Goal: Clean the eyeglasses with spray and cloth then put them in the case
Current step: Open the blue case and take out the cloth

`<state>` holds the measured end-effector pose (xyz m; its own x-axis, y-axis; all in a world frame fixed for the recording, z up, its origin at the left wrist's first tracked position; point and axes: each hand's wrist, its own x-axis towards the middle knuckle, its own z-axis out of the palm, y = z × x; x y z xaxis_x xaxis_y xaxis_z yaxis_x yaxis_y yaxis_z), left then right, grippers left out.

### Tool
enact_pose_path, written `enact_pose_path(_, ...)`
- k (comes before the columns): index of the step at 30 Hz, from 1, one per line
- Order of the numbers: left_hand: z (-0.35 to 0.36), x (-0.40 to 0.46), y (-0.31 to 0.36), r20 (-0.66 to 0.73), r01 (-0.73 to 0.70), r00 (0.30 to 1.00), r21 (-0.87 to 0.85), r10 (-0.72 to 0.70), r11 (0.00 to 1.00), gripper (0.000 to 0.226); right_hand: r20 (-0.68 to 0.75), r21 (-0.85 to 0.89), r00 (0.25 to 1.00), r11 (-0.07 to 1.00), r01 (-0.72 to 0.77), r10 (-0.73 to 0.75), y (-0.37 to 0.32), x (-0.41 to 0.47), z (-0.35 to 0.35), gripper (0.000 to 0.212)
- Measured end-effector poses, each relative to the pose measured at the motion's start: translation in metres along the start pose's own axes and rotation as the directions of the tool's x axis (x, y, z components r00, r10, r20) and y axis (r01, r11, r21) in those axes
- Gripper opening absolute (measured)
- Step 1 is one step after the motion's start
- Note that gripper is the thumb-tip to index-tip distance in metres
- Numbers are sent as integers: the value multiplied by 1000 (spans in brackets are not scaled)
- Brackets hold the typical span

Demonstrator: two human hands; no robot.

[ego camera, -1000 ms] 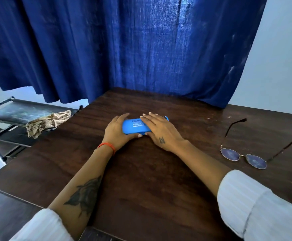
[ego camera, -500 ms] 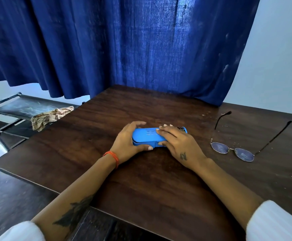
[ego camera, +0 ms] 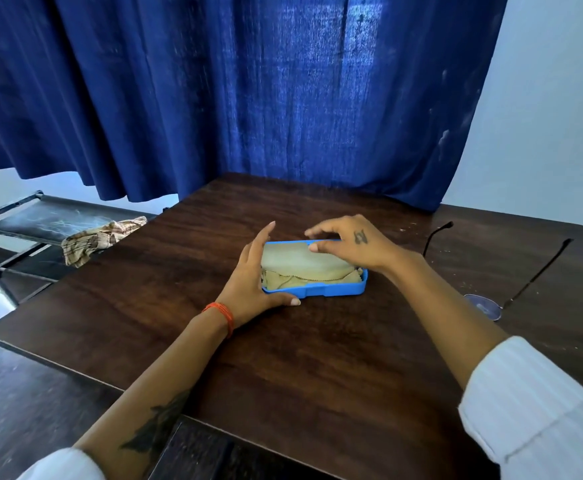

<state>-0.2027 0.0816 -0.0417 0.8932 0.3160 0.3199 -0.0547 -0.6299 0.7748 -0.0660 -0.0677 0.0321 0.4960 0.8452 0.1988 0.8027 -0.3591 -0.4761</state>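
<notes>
The blue case (ego camera: pixel 314 289) sits open at the middle of the frame on the dark wooden table (ego camera: pixel 318 368), with a beige cloth (ego camera: pixel 304 271) lying inside. The left hand (ego camera: pixel 252 282) braces its left end, fingers straight, thumb along the front. The right hand (ego camera: pixel 352 245) pinches the raised lid's edge. The eyeglasses (ego camera: pixel 484 303) lie at the right of the frame, apart from the case.

A blue curtain (ego camera: pixel 248 91) hangs behind the dark wooden table (ego camera: pixel 318 358) — a checked rag (ego camera: pixel 99 239) (crumpled) lies on a black rack (ego camera: pixel 40 220).
</notes>
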Motion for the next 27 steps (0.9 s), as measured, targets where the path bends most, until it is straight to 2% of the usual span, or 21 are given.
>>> enact_pose_path(2,0,0,-1,9,-1,1000,3,1,1000,121,-251,-80,962,993,88,-106,-2,-12,9,32)
enact_pose_path(3,1,1,-2,8,-3,1000,1,3,1000,121,-396,-154,897,977,147,-197,-2,-20,14,23)
enact_pose_path(4,1,1,-2,6,-7,1000,-5,7,1000,121,-473,-216,837,958,191,-274,-2,-29,20,13)
enact_pose_path(5,1,1,-2,3,-10,1000,-12,10,1000,121,-474,-258,819,940,222,-323,-1,-36,26,7)
enact_pose_path(6,1,1,-2,2,-11,1000,-16,11,1000,121,-423,-279,841,932,232,-337,1,-40,31,7)
enact_pose_path(8,1,1,-2,-1,-16,1000,-14,16,1000,120,-252,-303,932,936,178,-259,4,-39,36,13)
enact_pose_path(10,2,0,-1,-3,-16,1000,-7,16,1000,119,-96,-374,983,921,108,-154,7,-31,36,19)
enact_pose_path(12,2,-1,-1,-9,-24,1000,11,24,1000,116,0,-396,998,916,58,-63,4,-22,33,20)
enact_pose_path(15,2,-1,-1,-21,-35,999,56,36,998,111,40,-383,999,924,11,4,-2,-14,30,21)
enact_pose_path(20,3,-2,0,-35,-53,998,103,57,993,103,-10,-448,998,893,55,-66,-7,-24,36,19)
enact_pose_path(22,2,-2,1,-38,-53,998,101,58,993,101,-111,-416,984,906,79,-137,-5,-34,34,16)
enact_pose_path(25,1,-2,2,-37,-47,998,105,51,993,99,-324,-321,914,937,137,-244,-5,-52,22,9)
enact_pose_path(27,1,-3,3,-47,-37,998,121,43,992,99,-427,-223,873,963,151,-236,-8,-64,12,4)
